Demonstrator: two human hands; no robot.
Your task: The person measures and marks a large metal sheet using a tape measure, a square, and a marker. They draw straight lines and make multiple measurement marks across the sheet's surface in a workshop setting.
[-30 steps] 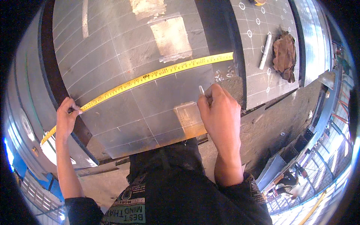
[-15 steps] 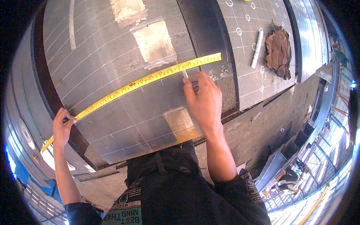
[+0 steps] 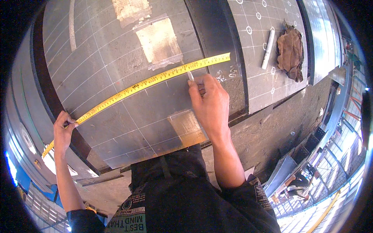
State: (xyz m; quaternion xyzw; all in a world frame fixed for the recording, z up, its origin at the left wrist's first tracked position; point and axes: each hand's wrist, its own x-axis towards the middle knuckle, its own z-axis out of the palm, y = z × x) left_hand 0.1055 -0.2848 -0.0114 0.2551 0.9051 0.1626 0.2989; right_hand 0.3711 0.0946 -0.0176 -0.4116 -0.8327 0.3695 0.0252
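Observation:
A yellow tape measure (image 3: 128, 92) stretches across a dark grey steel plate (image 3: 116, 138) ruled with thin white lines. At the plate's left side, my left hand (image 3: 63, 130) is closed in a pinch on the tape, and more of the tape runs on past it to the lower left. My right hand (image 3: 211, 103) grips a short white chalk-like stick (image 3: 190, 76) between thumb and fingers. The tip of the stick meets the lower edge of the tape, near the plate's right side. The tape's right end reaches over the dark gap beyond this plate.
A second plate (image 3: 254, 87) with white lines and circles lies to the right. On it rest a white marker (image 3: 268, 48) and a crumpled brown cloth or glove (image 3: 290, 54). Bare, pale patches (image 3: 159, 40) show on the near plate. Dark steel edges (image 3: 48, 97) border it.
The view has shifted slightly. Both hands keep their grips, and the stick stays at the tape's edge.

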